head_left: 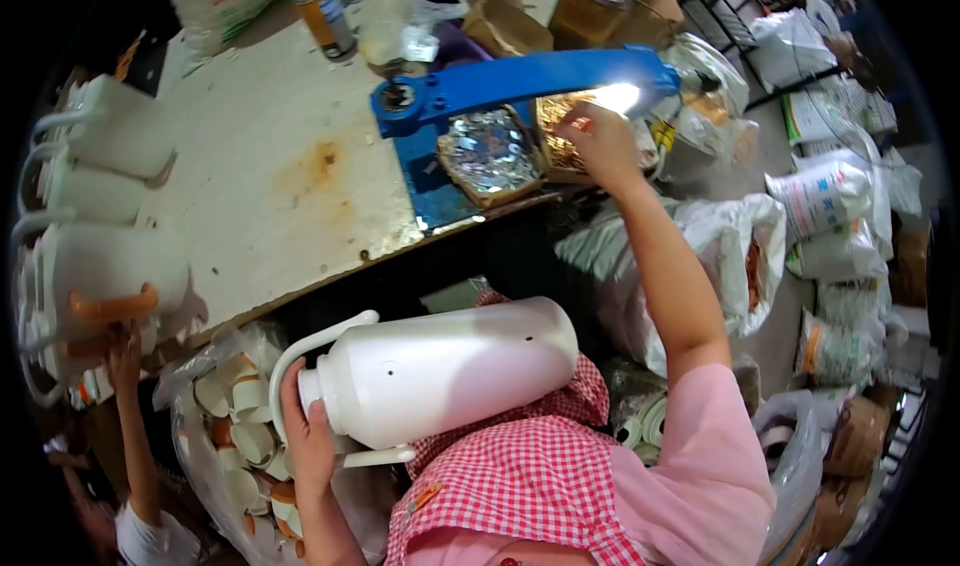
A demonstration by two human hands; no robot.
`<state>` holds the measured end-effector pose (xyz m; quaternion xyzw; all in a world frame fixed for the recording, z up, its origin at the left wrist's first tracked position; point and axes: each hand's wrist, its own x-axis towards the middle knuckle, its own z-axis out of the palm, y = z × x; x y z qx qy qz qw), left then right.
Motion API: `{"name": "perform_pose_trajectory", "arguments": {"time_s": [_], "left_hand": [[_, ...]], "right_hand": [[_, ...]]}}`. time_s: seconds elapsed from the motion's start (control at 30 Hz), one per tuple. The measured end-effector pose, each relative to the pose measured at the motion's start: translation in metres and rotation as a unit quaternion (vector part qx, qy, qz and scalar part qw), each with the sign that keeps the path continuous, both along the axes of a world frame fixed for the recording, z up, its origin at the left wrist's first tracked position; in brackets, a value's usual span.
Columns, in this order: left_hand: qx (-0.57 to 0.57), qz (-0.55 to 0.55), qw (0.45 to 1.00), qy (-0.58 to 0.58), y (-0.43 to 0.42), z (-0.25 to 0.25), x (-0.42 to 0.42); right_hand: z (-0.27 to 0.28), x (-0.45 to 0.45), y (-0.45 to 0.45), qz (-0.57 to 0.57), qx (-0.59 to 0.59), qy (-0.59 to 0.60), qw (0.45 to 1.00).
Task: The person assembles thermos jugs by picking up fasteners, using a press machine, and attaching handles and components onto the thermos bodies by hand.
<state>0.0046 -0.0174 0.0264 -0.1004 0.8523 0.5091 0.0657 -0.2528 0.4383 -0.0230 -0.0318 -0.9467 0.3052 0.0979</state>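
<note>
My left hand point(312, 438) is wrapped round the neck end of a white thermos jug body point(455, 368). The jug lies on its side across my lap, neck to the left, with two small dark holes showing in its wall. A curved white handle point(290, 351) loops round its neck. My right hand point(603, 148) reaches into a box of small gold-coloured metal pieces point(560, 116), fingers drawn together; whatever they pinch is too small to make out. Beside it stands a box of small silver pieces point(490, 152). Just behind both boxes runs a blue machine arm point(530, 78) with a lit lamp.
Several white jugs point(100, 276) stand at the table's left; another person's hand point(124, 361) is at a brown handle there. A bag of cups or lids point(250, 436) sits left of my lap. A spray can point(326, 18) stands at the back. White sacks point(700, 256) lie right.
</note>
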Motion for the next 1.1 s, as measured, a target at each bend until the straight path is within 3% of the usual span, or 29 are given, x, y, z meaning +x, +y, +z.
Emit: {"name": "perform_pose_trajectory", "arguments": {"time_s": [0.17,0.23,0.33,0.4,0.8,0.9,0.97,1.1], "left_hand": [[0.009,0.001,1.0,-0.001,0.003,0.007,0.0],[0.008,0.009,1.0,0.007,0.002,0.002,0.0],[0.014,0.008,1.0,0.008,0.003,0.005,-0.002],[0.023,0.001,1.0,0.001,0.002,0.007,-0.004],[0.042,0.006,0.999,0.013,-0.004,0.002,-0.004],[0.04,0.011,0.999,0.017,-0.002,0.002,-0.005],[0.038,0.012,0.999,0.012,-0.001,0.003,-0.005],[0.031,-0.002,0.999,0.013,0.0,0.004,-0.007]], "right_hand": [[0.04,0.022,-0.016,0.014,-0.05,0.063,0.997],[0.054,0.023,-0.038,0.076,-0.289,0.117,0.947],[0.105,0.009,-0.1,0.155,-0.389,0.093,0.903],[0.107,-0.014,-0.13,0.214,-0.424,0.112,0.873],[0.108,-0.037,-0.154,0.26,-0.38,0.102,0.882],[0.114,-0.038,-0.15,0.287,-0.32,0.091,0.898],[0.12,-0.038,-0.147,0.327,-0.197,0.119,0.916],[0.115,-0.034,-0.145,0.303,-0.22,0.141,0.916]]}}
